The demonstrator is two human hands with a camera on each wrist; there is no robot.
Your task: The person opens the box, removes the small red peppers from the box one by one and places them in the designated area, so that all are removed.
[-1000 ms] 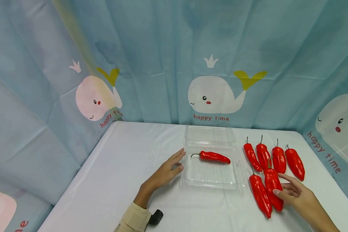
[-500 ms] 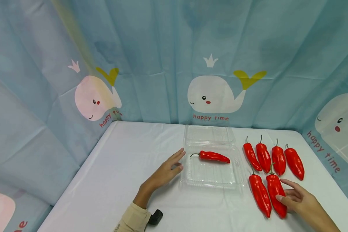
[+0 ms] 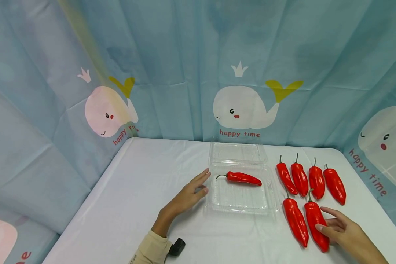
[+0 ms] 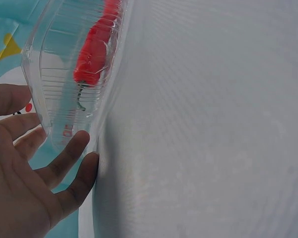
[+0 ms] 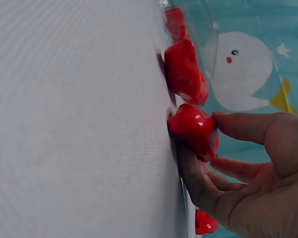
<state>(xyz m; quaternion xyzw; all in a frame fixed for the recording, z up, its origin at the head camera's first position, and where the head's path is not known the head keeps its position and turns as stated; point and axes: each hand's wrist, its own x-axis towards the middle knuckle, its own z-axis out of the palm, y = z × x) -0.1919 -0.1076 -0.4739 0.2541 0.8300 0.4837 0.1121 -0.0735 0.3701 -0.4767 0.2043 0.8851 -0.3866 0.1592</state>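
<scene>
White tablecloth (image 3: 135,190) bears a pepper (image 3: 316,224) (right grip (image 3: 341,229) pinching it).

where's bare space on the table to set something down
The table is bare left of the left hand, out to the curtain, and along the front edge between the sleeve and the peppers. The right side is crowded: six peppers, the right hand, and the box with one pepper.

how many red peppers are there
7: one in the clear tray, four in a back row right of it, two nearer, one gripped by the right hand.
</scene>
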